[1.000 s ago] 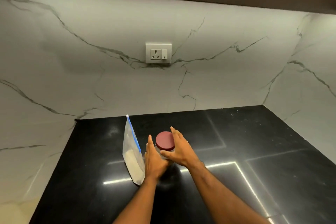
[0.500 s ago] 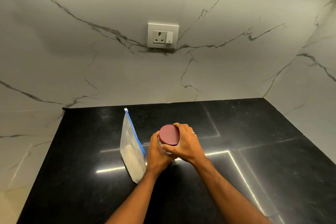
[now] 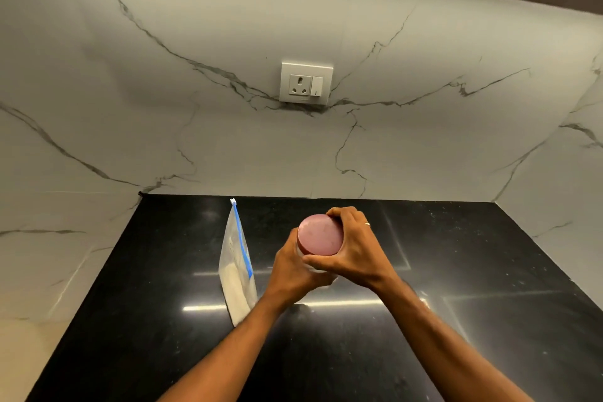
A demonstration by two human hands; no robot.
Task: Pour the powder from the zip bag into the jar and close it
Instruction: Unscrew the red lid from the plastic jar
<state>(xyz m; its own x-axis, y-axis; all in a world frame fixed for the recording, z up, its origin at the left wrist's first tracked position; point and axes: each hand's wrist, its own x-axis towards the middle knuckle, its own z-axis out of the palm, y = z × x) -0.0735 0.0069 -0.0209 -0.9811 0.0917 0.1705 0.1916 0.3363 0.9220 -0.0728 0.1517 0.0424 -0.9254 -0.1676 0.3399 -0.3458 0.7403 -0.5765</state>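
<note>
A clear jar with a dark red lid [image 3: 319,236] stands on the black countertop [image 3: 456,320], its body mostly hidden by my hands. My left hand [image 3: 293,271] wraps around the jar's side from the left. My right hand [image 3: 354,250] curls over the lid's right edge, thumb on the near side, gripping it. A clear zip bag [image 3: 236,274] with a blue zip strip stands upright just left of the jar, white powder filling its lower part.
A white marble wall runs behind and along both sides of the counter. A white socket plate [image 3: 306,83] with a switch is on the back wall. Dark cabinets hang above at the top right.
My right hand went from hovering open beside the lid to closing around it. My left hand stayed on the jar. The camera has shifted a little.
</note>
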